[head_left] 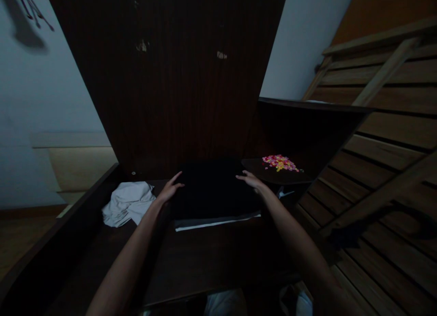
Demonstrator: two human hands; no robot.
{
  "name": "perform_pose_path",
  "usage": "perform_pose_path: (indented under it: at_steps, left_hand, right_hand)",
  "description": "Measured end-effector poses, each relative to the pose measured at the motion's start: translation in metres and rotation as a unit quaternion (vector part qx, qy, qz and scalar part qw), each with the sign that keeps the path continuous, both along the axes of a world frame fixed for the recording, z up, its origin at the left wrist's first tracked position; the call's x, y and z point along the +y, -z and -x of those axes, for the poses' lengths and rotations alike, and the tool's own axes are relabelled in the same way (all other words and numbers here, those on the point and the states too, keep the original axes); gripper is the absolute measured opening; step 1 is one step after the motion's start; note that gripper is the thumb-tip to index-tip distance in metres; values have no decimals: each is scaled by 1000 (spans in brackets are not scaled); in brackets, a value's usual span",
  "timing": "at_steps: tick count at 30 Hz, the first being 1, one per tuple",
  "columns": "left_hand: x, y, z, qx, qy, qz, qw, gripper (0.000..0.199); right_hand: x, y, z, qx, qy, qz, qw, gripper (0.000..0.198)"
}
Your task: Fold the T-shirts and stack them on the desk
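Observation:
On the dark desk lies a flat, folded black cloth (pixel 211 191), its details lost in the dim light. Grey and white layers (pixel 218 224) show under its near edge. My left hand (pixel 169 190) is at the left side of this stack, thumb and fingers stretched apart. At the opposite side, my right hand (pixel 251 180) also has its fingers spread, by the cloth's upper right edge. Some fingertips blend into the black, so I cannot tell how firmly they touch. A crumpled white cloth (pixel 129 202) lies left of my left hand.
A tall dark wooden panel (pixel 184 88) rises behind the desk (pixel 205 261). Pink, red and yellow small pieces (pixel 280 163) lie on a shelf at right, below which is a small pale object (pixel 285 193). Wooden slats (pixel 392 152) stand on the far right.

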State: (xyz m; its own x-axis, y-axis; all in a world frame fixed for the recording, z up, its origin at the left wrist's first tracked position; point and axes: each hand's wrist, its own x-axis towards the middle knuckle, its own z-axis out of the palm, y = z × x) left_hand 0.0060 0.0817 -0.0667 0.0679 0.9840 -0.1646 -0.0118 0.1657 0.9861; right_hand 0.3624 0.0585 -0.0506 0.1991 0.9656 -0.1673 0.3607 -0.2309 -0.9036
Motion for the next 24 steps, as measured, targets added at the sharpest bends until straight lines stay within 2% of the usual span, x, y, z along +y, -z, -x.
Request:
perform_pose_path:
  at_steps: [3,5,7,10,13,15,17,20,24]
  left_hand:
    - [-6,25,3,4,9,15,1000,68]
    - [-9,31,5,-14,15,0,1000,69]
    - [-11,31,5,-30,10,-31,999,69]
    - [-10,31,0,-47,-18,-68,996,72]
    - [-8,36,-5,-43,-70,-11,997,69]
    - [-4,40,-6,-32,-91,32,995,57]
    - [3,38,-6,-26,-90,48,994,45]
    - [17,29,-8,-26,-73,53,996,38]
    - [32,22,-17,-31,-67,51,996,31]
  right_hand:
    - [-2,18,0,25,-8,64,998,74]
    - [-4,20,-3,62,-22,58,996,84]
    - [-5,17,-7,80,-23,23,996,90]
    - [-5,13,-11,52,-4,-7,999,90]
    - [-9,18,-13,26,7,25,999,92]
    - [-13,21,-17,42,-15,42,998,101]
    - [-18,21,-22,65,-54,47,995,116]
    - [-26,15,-29,66,-101,57,991,133]
    - [-38,12,-36,37,-126,50,990,137]
